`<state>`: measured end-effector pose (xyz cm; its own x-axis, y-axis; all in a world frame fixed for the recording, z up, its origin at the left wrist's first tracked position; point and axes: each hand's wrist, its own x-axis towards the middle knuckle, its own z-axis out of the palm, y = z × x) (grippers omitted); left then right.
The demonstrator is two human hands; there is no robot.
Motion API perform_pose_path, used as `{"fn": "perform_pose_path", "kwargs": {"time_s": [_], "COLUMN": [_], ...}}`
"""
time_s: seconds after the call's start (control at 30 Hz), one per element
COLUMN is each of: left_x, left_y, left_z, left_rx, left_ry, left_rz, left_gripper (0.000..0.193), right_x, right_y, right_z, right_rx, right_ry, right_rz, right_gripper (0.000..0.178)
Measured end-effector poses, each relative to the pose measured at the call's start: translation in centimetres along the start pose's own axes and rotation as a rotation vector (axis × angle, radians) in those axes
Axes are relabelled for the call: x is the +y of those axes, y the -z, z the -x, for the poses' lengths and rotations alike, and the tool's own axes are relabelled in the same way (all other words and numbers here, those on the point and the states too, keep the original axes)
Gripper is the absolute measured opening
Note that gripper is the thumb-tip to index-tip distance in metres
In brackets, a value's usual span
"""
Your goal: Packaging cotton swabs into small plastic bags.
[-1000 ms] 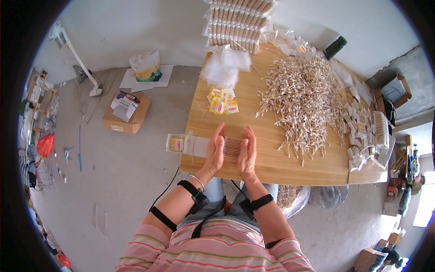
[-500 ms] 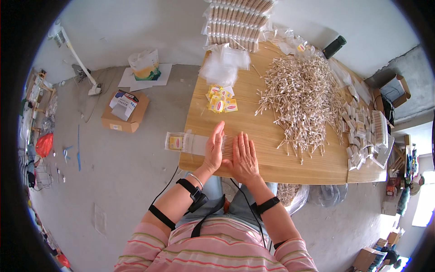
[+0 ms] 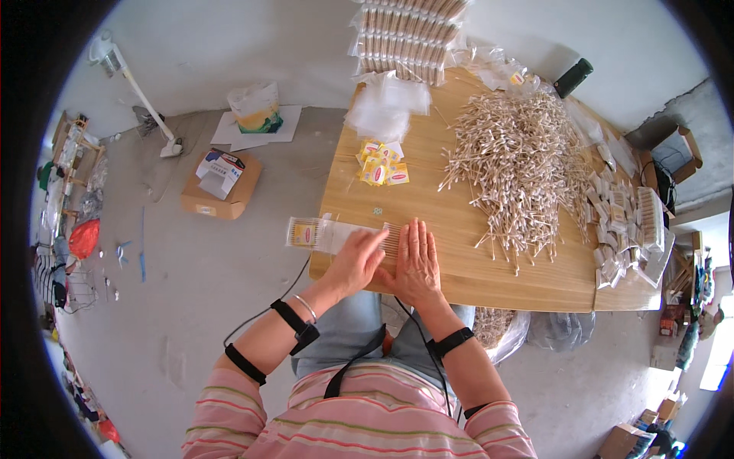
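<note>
Head view: the hands, which stood edge-up and pressed a bundle of sticks point(image 3: 391, 243) between the palms a second ago, now lie flat. The right hand point(image 3: 417, 260) is spread palm-down on the sticks at the table point(image 3: 459, 264) edge. The left hand point(image 3: 358, 260) rests on a clear bag point(image 3: 325, 233), fingers loosely extended, seemingly feeding sticks in. The bag's contents are hard to tell. Loose sticks are heaped in a pile point(image 3: 520, 164).

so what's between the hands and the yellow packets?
Head view: bare wooden tabletop lies between the hands (left hand, right hand) and the yellow packets, apart from one tiny scrap.
</note>
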<state>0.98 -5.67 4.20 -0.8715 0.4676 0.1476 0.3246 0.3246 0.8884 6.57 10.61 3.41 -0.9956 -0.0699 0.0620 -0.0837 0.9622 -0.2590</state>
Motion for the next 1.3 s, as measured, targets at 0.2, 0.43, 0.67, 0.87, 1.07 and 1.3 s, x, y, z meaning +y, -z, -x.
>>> {"fn": "perform_pose_path", "kwargs": {"time_s": [0.2,0.43,0.67,0.87,1.07,1.3], "left_x": [0.7,0.9,1.3,1.6,1.2,1.9], "left_y": [0.4,0.2,0.0,-0.3,-0.3,-0.6], "left_z": [2.5,2.6,2.5,2.2,2.4,2.0], "left_rx": [-0.304,-0.335,-0.322,-0.327,-0.319,-0.296], "left_ry": [-0.282,-0.266,-0.242,-0.223,-0.233,-0.147], "left_rz": [-0.538,-0.597,-0.623,-0.643,-0.643,-0.614], "left_gripper": [0.054,0.059,0.066,0.073,0.075,0.071], "right_x": [0.0,-0.1,0.0,0.4,0.2,0.0], "right_y": [-0.8,-0.5,-0.7,-1.2,-0.8,-0.5], "right_z": [0.1,0.1,0.1,0.3,0.2,0.1], "right_rx": [0.010,0.022,0.042,0.030,0.004,-0.011], "right_ry": [0.003,-0.004,0.009,0.026,0.018,-0.002], "right_rz": [0.006,0.005,0.022,0.129,0.032,0.059], "right_gripper": [0.094,0.092,0.094,0.089,0.088,0.087]}}
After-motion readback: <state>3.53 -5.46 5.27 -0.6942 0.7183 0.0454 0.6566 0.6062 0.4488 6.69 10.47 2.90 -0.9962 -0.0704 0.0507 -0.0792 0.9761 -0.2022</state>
